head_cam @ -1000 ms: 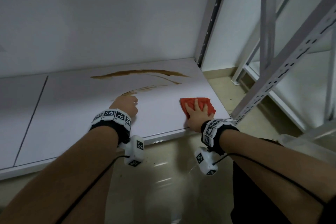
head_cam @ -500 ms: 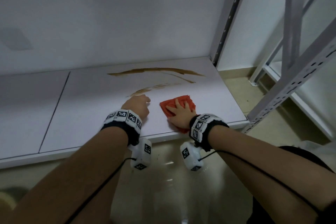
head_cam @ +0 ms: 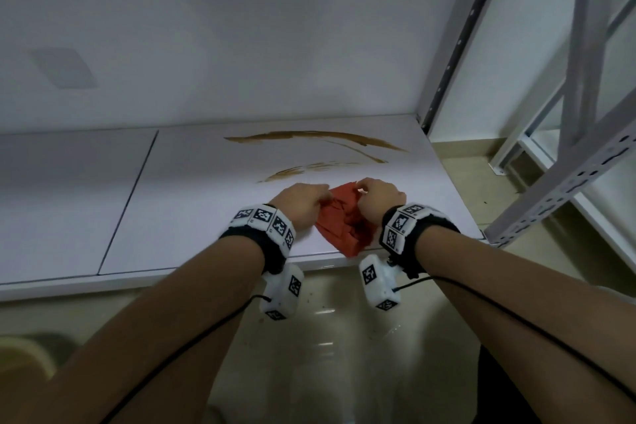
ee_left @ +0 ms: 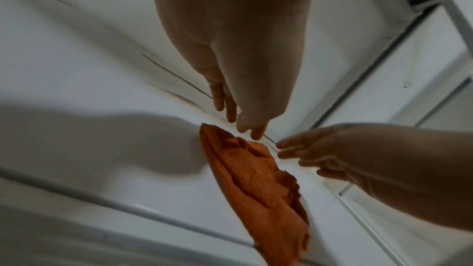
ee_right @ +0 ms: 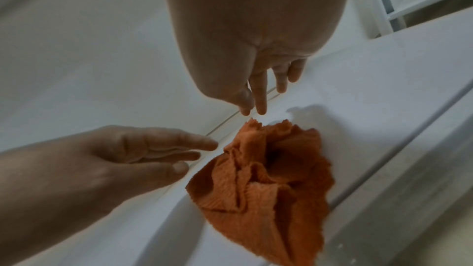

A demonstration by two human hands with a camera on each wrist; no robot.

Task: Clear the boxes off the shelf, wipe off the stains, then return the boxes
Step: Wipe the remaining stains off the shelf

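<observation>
A crumpled orange-red cloth [head_cam: 340, 227] lies bunched on the white shelf [head_cam: 206, 200], its lower end at the front edge. My left hand [head_cam: 303, 203] is on its left and my right hand [head_cam: 375, 196] on its right, both at the cloth's upper end. In the right wrist view my right hand [ee_right: 253, 108] points thumb and forefinger down just above a corner of the cloth [ee_right: 263, 179], and my left hand [ee_right: 194, 155] reaches in with straight fingers, a small gap showing. Brown stains [head_cam: 309, 138] streak the shelf behind. No boxes are in view.
A shorter brown smear [head_cam: 303, 170] lies just beyond my hands. A grey perforated upright [head_cam: 454, 45] stands at the shelf's back right corner and a slanted one [head_cam: 568, 189] at the front right. Glossy floor [head_cam: 327, 337] lies below the shelf edge.
My right hand slid the cloth leftward along the shelf to my left hand. The cloth, flat under my right palm before, is now bunched up between both hands.
</observation>
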